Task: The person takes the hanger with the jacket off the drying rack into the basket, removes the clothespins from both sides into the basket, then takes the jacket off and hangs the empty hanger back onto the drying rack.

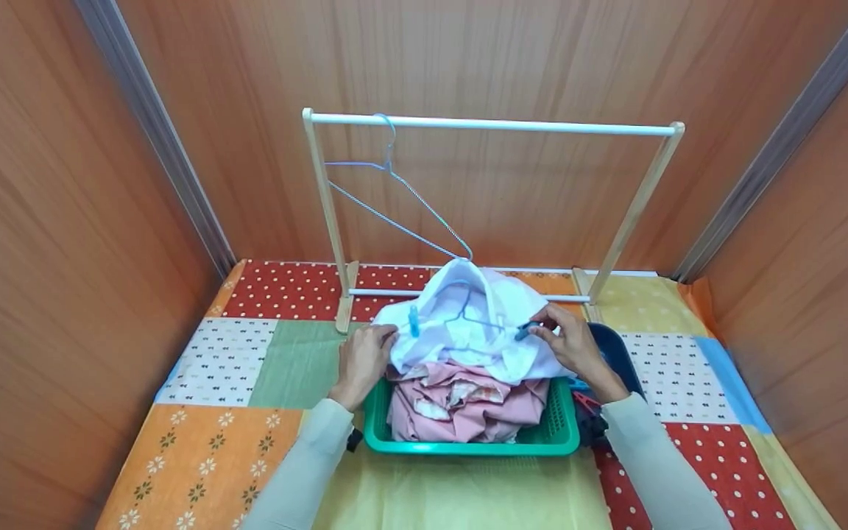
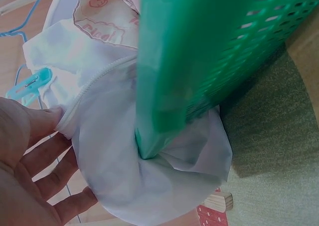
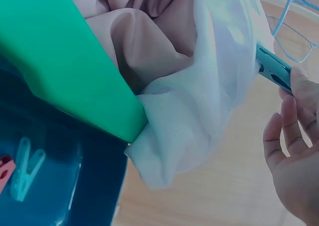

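A white garment (image 1: 435, 353) lies over the back of a green basket (image 1: 468, 448), with a blue hanger (image 1: 466, 313) set in its neck opening. My left hand (image 1: 364, 362) pinches the garment's seamed edge between thumb and finger, the other fingers spread in the left wrist view. Near it, a light blue clothespin (image 2: 36, 82) is clipped on the cloth. On the opposite side, my right hand (image 1: 573, 344) pinches a dark teal clothespin (image 3: 274, 69), whose jaws are at the garment's edge. Pink clothing (image 1: 461, 416) is heaped in the basket.
Behind the basket stands a rack with a white rail (image 1: 527, 126); another blue hanger (image 1: 391, 140) hangs near its left end. A dark blue bin (image 3: 99, 186) beside the basket holds pink and teal clothespins (image 3: 25, 171). Wooden panels (image 1: 505, 66) enclose the patchwork cloth (image 1: 203, 456).
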`<state>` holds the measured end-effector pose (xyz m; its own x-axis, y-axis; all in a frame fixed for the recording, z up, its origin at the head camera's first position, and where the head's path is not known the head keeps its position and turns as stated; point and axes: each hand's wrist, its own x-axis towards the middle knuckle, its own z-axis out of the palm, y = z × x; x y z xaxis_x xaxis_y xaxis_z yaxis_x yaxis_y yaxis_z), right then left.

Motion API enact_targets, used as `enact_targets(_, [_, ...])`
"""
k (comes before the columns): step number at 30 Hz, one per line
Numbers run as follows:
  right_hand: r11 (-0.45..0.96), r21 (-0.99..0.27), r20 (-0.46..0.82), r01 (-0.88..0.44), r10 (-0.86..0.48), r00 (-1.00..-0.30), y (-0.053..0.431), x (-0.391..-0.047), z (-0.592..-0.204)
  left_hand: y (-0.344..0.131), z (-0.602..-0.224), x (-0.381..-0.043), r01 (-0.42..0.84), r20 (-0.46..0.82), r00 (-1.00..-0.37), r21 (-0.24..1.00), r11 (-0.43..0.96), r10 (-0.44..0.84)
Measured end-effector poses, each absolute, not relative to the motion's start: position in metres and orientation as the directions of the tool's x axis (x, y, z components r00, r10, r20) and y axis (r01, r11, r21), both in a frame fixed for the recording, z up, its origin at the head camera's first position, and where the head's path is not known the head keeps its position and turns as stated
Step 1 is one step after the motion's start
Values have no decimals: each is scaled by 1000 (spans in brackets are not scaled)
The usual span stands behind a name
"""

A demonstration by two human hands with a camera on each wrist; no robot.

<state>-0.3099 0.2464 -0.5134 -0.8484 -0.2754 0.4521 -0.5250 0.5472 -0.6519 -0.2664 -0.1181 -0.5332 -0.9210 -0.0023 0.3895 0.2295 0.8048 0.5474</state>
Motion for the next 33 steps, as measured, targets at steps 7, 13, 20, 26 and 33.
enact_targets(7, [548, -655, 456, -520, -263, -850, 253, -304, -506, -120, -534, -267, 232, 386, -922, 546, 805, 3])
enact_targets(13, [556, -648, 453, -522, -270, -850, 262, -299, -503, -120, -537, -266, 235, 396, -918, 535, 811, 5])
enact_targets(20, [565, -714, 360, -413, -209, -909, 276, -294, -500, -120, -537, -268, 243, 406, -914, 532, 811, 8])
enact_targets(26, [551, -741, 339, -384, -186, -922, 290, -292, -503, -120, -536, -267, 249, 409, -913, 535, 808, 10])
enact_targets(33, [622, -716, 303, -317, -132, -944, 309, -290, -515, -119, -535, -269, 245, 408, -913, 526, 815, 11])
